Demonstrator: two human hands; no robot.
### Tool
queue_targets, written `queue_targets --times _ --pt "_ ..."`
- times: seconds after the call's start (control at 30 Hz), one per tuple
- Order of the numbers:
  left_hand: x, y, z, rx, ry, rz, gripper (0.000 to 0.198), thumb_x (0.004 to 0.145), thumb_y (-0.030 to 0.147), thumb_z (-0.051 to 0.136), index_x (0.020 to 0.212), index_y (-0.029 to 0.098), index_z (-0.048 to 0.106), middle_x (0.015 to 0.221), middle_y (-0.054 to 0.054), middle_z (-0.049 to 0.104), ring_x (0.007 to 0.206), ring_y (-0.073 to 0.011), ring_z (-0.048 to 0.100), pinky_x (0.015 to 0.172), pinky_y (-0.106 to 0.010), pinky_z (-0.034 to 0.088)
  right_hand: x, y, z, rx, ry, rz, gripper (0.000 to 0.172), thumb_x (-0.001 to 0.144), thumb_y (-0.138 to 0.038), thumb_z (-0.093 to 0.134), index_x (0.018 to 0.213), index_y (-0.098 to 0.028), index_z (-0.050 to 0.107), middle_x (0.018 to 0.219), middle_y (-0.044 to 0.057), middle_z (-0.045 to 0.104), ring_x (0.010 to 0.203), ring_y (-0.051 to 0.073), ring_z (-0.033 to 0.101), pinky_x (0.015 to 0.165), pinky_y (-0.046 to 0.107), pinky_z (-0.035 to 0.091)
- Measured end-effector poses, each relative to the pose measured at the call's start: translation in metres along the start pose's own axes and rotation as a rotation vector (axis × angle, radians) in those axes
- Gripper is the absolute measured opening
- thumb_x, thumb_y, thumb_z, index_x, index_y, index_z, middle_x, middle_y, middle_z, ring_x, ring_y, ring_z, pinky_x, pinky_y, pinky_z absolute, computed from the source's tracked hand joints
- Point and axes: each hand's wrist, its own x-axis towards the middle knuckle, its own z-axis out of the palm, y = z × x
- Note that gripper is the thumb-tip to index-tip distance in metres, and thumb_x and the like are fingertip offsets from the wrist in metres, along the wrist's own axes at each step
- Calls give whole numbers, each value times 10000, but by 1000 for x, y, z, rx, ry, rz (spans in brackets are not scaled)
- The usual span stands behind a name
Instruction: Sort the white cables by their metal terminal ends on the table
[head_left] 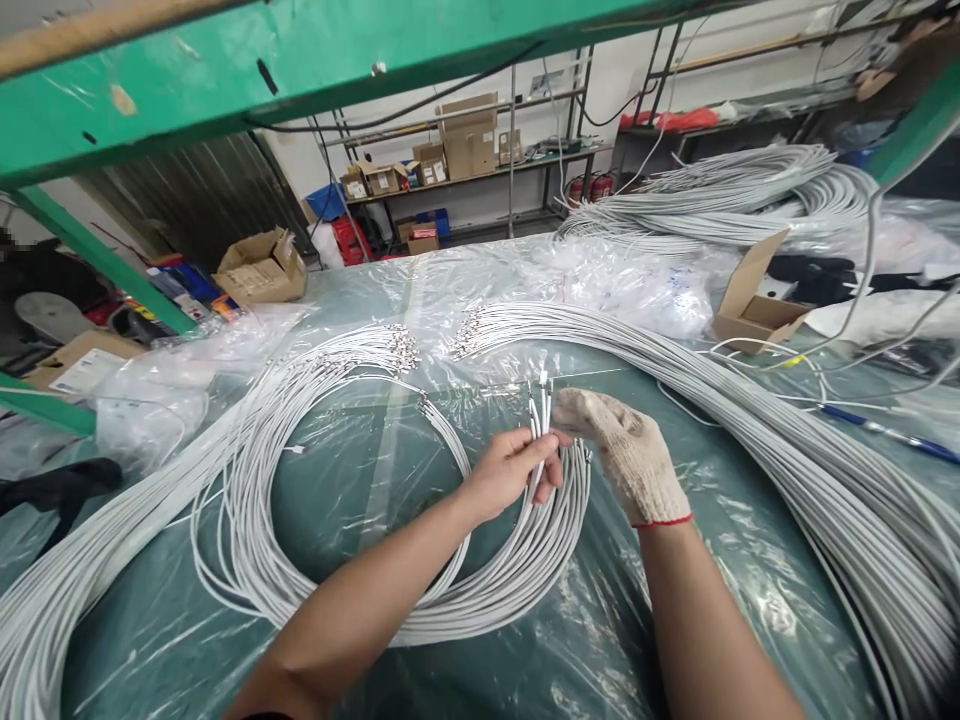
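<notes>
While slim white cables [544, 415] with dark little tips rise just right of the frame's centre, the bare left hand [517, 465] pinches them below their ends. The right hand [619, 425], in coarse cream knit, curls close beside; its grip is unclear. A smooth, round coil [480, 612] lies lower centre on the film-covered green counter [360, 510].

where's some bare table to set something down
Inside the white cable coil, beyond the left forearm, film-covered green table shows. Another patch lies between the gloved right hand and the cable bundle at right. The far side is crowded: clear plastic bags, an open cardboard box and a cable heap.
</notes>
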Motion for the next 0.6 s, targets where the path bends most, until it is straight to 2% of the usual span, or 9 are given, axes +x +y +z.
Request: queue_targets --times 0.07,0.17,0.27,0.33,0.4,0.5,0.6 --pt "1 -2 2 78 7 11 401 860 485 602 971 100 633 605 -4 613 385 -56 442 409 -199 307 0 0 -1 59 -13 8 421 761 -532 726 975 -170 752 944 105 762 869 267 724 811 376 574" --pt "3 -5 8 180 28 25 380 875 465 585 961 101 650 596 -10 629 364 -45 410 395 -192 277 0 -3 -2 106 33 25 416 760 -563 707 913 -179 752 912 104 762 788 263 720 717 354 575" --pt "2 -8 14 237 54 26 360 882 453 577 865 102 657 572 -16 630 350 -38 389 387 -189 263 0 -5 -5 -11 67 0 393 763 -557 701 899 -192 756 919 94 756 799 263 708 699 338 553" --pt "2 -9 16 234 62 22 381 877 472 580 786 106 634 581 -32 642 348 -37 397 388 -191 275 -1 -6 -6 -94 79 -21 362 751 -531 723 857 -187 756 887 89 750 817 262 700 714 330 541" --pt "1 -9 16 176 56 18 412 877 516 565 824 110 618 614 -47 667 357 -49 434 395 -194 303 -2 -7 -5 -111 97 -12 366 758 -534 716 829 -176 747 839 90 744 777 254 695 693 329 537" --pt "1 -8 14 99 51 25 439 866 558 565 886 120 595 635 -52 683 373 -67 480 405 -197 332 -3 -10 -3 -36 97 45 413 770 -560 693 862 -159 729 852 107 745 715 239 687 630 316 527" --pt "1 -7 12 124 80 57 415 849 544 599 808 132 574 616 -46 678 364 -61 475 399 -191 329 -4 -13 -2 94 70 152 503 799 -636 614 921 -160 721 867 127 745 706 238 685 567 294 493"
